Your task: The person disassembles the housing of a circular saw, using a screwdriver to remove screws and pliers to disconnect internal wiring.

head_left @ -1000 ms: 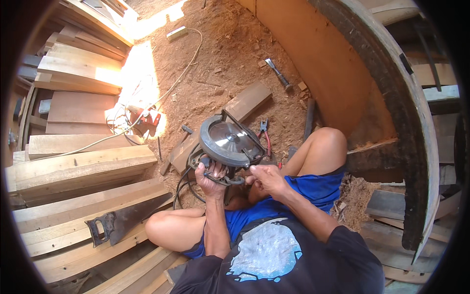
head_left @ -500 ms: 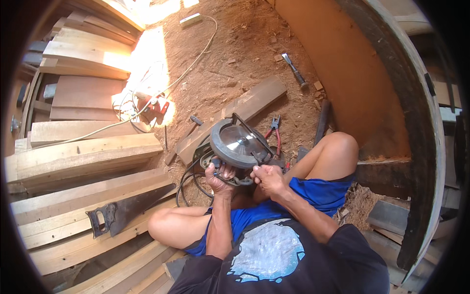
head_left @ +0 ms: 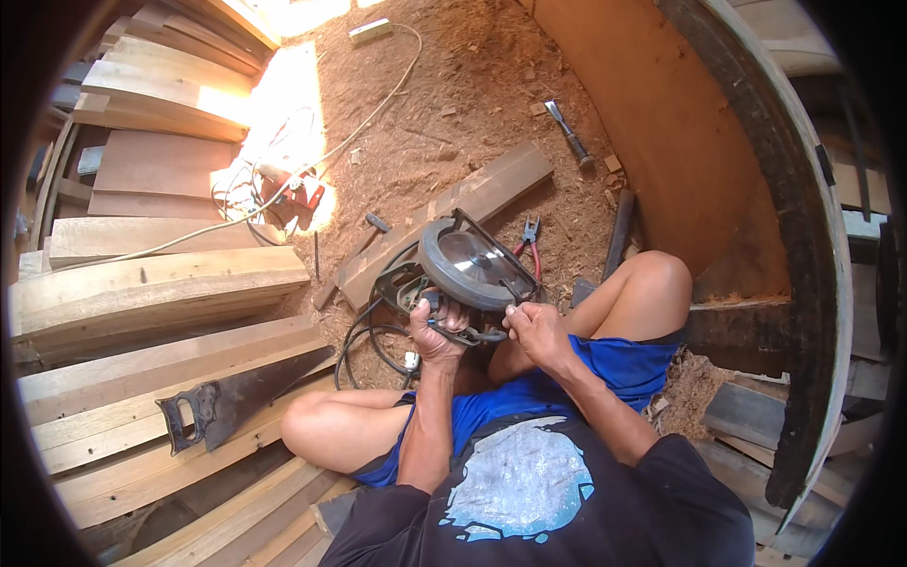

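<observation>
A circular saw point(head_left: 452, 250) is held up over my lap, its round blade point(head_left: 472, 257) and grey guard facing up. My left hand point(head_left: 439, 333) grips the saw by its handle, thumb pointing up. At the near right edge of the guard, my right hand point(head_left: 537, 331) is closed in a pinch. A short dark piece shows between its fingertips and the blade, but I cannot make out what it is. Beyond the saw lies a wooden plank point(head_left: 496, 189) on the sawdust. Beside the saw are pliers with red handles point(head_left: 532, 248).
A chisel point(head_left: 569, 135) and a hammer point(head_left: 359, 253) lie on the sawdust-covered ground. To the left, a handsaw point(head_left: 236, 402) rests on stacked boards point(head_left: 161, 293). A pale cord point(head_left: 373, 118) runs across to a red power tool point(head_left: 307, 192). A curved brown wall point(head_left: 671, 132) bounds the right.
The circular saw and both hands have shifted a little to the right, and the saw has tilted. A white plug on the black cord now shows beside my left wrist.
</observation>
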Demonstrator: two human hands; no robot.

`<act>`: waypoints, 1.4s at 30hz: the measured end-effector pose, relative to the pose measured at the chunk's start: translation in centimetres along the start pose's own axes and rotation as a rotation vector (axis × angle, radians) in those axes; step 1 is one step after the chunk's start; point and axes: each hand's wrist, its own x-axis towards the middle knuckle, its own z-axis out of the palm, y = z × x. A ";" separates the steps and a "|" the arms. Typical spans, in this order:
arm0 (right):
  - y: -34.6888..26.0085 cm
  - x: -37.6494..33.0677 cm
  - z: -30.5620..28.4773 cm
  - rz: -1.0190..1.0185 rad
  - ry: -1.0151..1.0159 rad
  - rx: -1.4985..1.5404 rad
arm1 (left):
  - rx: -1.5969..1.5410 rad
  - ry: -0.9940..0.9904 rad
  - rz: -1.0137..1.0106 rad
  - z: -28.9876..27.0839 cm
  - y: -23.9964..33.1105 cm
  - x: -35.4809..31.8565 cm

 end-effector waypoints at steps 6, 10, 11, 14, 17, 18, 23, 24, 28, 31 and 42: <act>-1.3 -1.0 -0.5 -0.414 0.172 -0.457 | -0.027 -0.025 0.004 0.4 0.1 0.3; -9.3 -3.1 -0.9 -0.626 0.328 -0.767 | -0.045 -0.070 -0.026 -0.3 0.7 0.5; -11.4 -3.2 0.1 -0.693 0.419 -0.730 | -0.048 -0.077 -0.035 0.1 0.5 0.4; -13.3 -1.7 2.5 -0.935 0.460 -0.600 | 0.199 0.121 0.012 3.8 -0.4 -0.7; -11.8 1.2 4.2 -0.995 0.491 -0.669 | 0.243 0.087 0.113 5.6 -1.8 -1.2; -11.3 2.2 4.6 -0.881 0.497 -0.799 | 0.298 0.099 0.154 3.9 -2.0 -0.8; -10.5 2.0 2.1 -0.977 0.513 -0.657 | 0.208 -0.006 -0.043 0.6 -0.5 -0.7; -11.8 0.7 1.7 -1.017 0.538 -0.606 | 0.221 0.027 -0.038 1.6 -0.4 -1.0; -14.7 -1.3 1.8 -1.235 0.524 -0.516 | 0.291 0.045 0.013 3.7 0.4 -1.6; -9.3 3.4 1.8 -1.008 0.451 -0.652 | 0.305 -0.042 0.035 4.0 -0.6 -1.3; -10.0 1.8 1.4 -1.049 0.371 -0.711 | 0.347 0.034 -0.002 5.8 -0.2 -1.9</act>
